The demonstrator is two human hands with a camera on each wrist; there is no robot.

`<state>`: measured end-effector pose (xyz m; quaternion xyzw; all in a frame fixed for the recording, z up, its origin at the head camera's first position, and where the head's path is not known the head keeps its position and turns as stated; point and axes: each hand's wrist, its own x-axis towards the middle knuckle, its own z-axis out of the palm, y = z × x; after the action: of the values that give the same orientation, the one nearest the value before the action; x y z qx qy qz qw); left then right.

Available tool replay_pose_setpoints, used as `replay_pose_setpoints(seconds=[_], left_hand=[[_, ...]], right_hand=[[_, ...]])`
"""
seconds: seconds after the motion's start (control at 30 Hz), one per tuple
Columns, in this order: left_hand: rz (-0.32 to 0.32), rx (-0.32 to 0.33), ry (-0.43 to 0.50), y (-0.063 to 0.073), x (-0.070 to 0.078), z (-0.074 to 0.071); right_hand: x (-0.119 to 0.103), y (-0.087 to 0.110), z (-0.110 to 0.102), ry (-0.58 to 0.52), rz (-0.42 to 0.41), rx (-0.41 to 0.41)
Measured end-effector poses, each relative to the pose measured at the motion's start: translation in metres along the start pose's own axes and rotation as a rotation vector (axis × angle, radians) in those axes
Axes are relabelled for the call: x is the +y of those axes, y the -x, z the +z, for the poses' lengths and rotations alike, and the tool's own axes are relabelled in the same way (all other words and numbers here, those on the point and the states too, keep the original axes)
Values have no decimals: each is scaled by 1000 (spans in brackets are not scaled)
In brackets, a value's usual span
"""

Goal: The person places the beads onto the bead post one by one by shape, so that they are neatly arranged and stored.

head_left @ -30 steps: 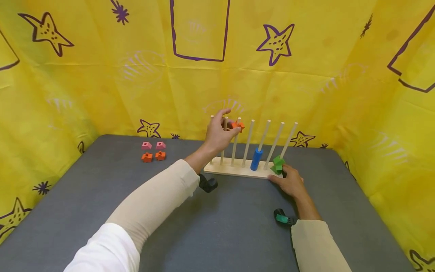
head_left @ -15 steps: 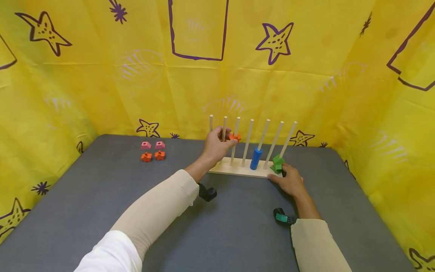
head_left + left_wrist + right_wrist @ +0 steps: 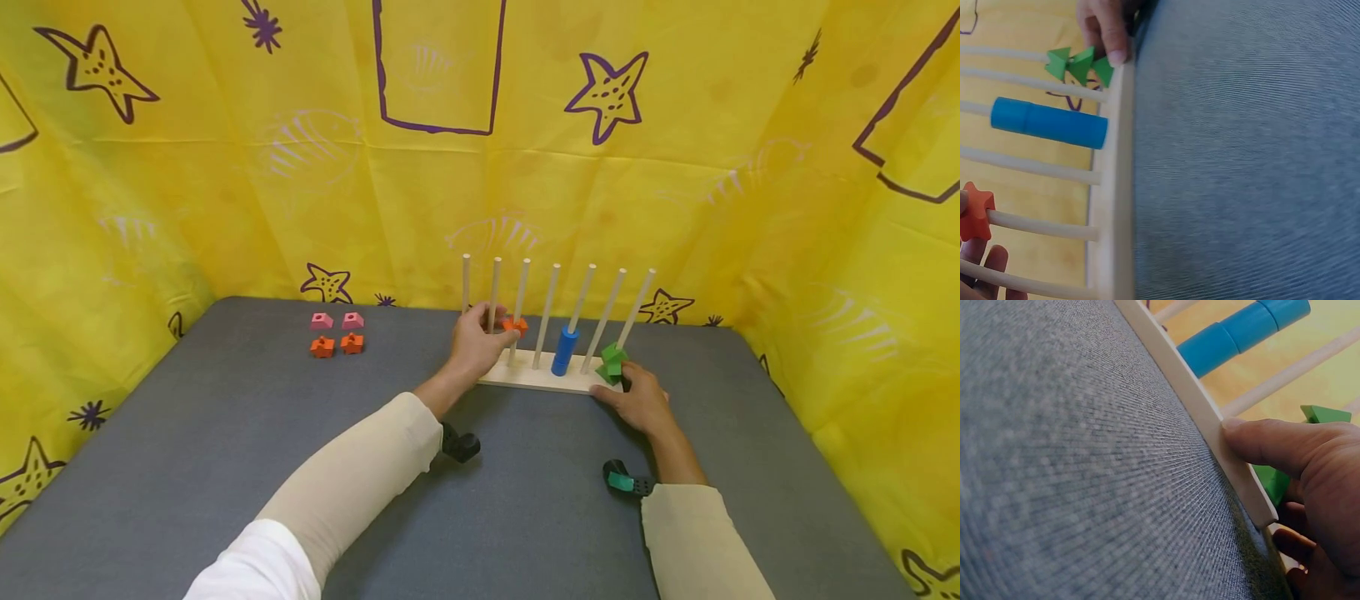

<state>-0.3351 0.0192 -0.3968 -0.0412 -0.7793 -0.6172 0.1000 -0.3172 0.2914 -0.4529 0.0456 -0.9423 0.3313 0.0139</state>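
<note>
My left hand [image 3: 474, 343] pinches an orange star-shaped bead [image 3: 979, 212], which is threaded on the third peg from the left, partway down and above the base. The wooden peg board [image 3: 534, 380] has several upright pegs. At its right end, my right hand [image 3: 642, 402] grips the base, thumb on the front edge and other fingers behind. Green triangular beads [image 3: 1080, 64] are stacked on the rightmost peg beside that hand. Blue cylinder beads [image 3: 565, 351] form a stack on another peg. Part of the base's left end is hidden behind my left hand.
On the left of the grey table [image 3: 225, 442], two pink beads [image 3: 337, 321] lie behind two orange star beads [image 3: 337, 345]. A yellow patterned cloth [image 3: 420, 200] stands behind and at both sides.
My left hand has moved down with the orange star bead, from near the third peg's top to low on it. The right hand has stayed on the base.
</note>
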Motion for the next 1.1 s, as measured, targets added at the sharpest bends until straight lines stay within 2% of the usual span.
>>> replay_pose_setpoints(seconds=[0.27,0.53,1.0,1.1], left_hand=[[-31,27,-23,5,-20,5],[-78,21,-41,10,-33,8],[-71,-6,-37,14,-36,7],[-58,-8,-63,18,-35,4]], right_hand=[[0,-1,2,-1,3,10],[1,-1,2,-1,-5,12],[1,0,1,6,16,-9],[2,-1,1,10,14,-12]])
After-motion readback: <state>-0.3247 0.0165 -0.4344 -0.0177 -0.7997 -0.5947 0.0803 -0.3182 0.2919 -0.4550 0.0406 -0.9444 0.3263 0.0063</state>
